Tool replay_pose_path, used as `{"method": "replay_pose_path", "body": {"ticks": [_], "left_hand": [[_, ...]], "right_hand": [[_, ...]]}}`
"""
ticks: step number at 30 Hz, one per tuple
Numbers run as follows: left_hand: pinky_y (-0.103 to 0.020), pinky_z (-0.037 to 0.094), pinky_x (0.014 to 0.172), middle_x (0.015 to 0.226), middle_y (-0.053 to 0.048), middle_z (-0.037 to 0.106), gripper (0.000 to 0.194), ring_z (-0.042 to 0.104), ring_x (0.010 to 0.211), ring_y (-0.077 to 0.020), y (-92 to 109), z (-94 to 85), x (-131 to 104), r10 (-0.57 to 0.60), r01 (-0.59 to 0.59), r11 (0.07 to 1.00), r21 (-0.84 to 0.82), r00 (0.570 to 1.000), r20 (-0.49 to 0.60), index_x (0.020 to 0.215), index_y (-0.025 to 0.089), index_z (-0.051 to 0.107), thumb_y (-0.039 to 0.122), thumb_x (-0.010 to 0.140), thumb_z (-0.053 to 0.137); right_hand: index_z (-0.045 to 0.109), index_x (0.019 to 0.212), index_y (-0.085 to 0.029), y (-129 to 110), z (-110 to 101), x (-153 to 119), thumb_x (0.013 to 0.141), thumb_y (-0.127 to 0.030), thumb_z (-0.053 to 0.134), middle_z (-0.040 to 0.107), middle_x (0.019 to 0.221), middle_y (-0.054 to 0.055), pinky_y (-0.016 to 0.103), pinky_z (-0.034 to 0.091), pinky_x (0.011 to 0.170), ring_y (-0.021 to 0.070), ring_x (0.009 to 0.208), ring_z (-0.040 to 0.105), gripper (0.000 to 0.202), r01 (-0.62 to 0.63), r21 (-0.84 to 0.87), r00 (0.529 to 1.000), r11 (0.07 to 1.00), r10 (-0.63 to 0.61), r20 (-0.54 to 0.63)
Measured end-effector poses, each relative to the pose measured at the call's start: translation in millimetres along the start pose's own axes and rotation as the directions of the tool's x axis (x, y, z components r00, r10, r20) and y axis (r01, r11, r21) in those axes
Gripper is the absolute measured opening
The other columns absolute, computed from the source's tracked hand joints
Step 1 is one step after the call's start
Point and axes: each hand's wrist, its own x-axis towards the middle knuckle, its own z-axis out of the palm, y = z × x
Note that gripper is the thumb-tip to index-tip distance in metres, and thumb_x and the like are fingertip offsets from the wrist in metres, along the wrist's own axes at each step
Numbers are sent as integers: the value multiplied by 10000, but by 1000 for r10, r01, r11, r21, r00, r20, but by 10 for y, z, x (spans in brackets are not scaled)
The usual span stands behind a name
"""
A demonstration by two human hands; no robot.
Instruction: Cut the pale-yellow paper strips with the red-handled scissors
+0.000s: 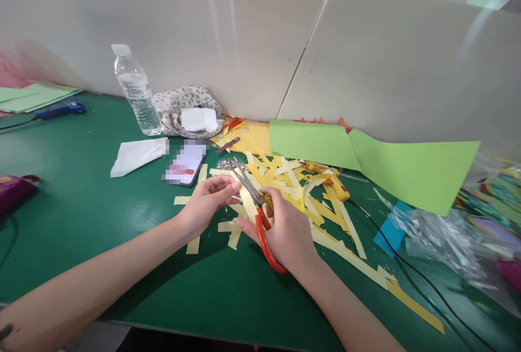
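My right hand (287,230) is closed on red-handled scissors (265,241), whose metal blades point up and to the left. Pinched in my left hand (209,200) is a pale yellow paper strip (247,203), which lies against the blades. Many cut strips in pale and deeper yellow (291,178) are heaped just beyond my hands, and some pale strips (195,232) lie on the green table (163,287). Behind the blade tips sits a small clear bag of tiny beads (230,164).
A water bottle (138,94), a spotted pouch (175,105), a tissue (136,157) and a phone (186,162) stand or lie at back left. Green paper (411,165), a yellow glue gun (337,186) with a black cord and plastic bags (448,243) are at right.
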Motion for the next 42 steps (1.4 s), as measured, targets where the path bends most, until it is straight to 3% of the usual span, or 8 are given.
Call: {"method": "replay_pose_path", "body": {"ticks": [16,27,33,42], "left_hand": [[-166,481,647,731,28,590,122,545,626,-42,-1,6,0,-11,11,1000,-19,1000,15,735,159,650,273,723,692],[-174,485,649,725,27,594,120,558,637,-53,-13,0,0,-17,17,1000,-1,1000,11,750,166,648,278,730,685],[-176,485,657,738,22,599,118,557,640,-54,-27,-6,-4,-17,17,1000,6,1000,4,755,169,650,279,729,686],[-173,484,635,720,19,608,131,563,634,-58,-6,-16,25,-15,15,1000,5,1000,-27,744,173,654,296,719,692]], "right_hand": [[485,983,-203,14,20,-10,700,-540,563,633,633,-2,229,341,487,157,520,578,447,4,-17,1000,1000,-5,-16],[509,899,-206,49,19,-13,692,-547,573,527,477,-50,223,297,471,137,444,526,404,61,-50,997,997,-64,-53],[518,927,-212,49,1,-5,691,-562,568,516,487,-52,229,298,472,133,445,505,425,23,-34,998,999,-24,-54],[491,1108,-142,79,-37,51,688,-660,517,628,801,70,325,396,655,203,692,582,668,58,-51,997,997,-61,-47]]}}
